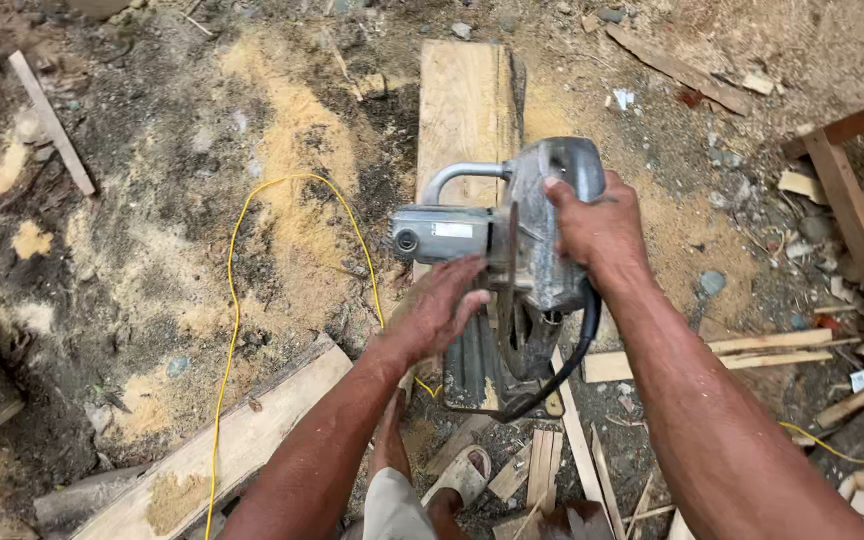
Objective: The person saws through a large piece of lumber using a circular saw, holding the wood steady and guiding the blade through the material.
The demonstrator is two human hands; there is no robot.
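Note:
A grey metal circular saw (512,245) hangs over a long wooden plank (464,110) that lies on the dirt. My right hand (597,225) grips the saw's rear handle from above. My left hand (442,305) lies with spread fingers against the underside of the motor housing, near the blade guard. A black cord (567,365) loops down from the handle. My foot in a sandal (457,475) shows below the saw.
A yellow cable (235,300) snakes across sawdust-strewn dirt at left. A broad board (242,445) lies diagonally at lower left, a thin batten (50,120) at upper left. Offcuts and strips (752,350) litter the right, beside a reddish timber frame (857,215).

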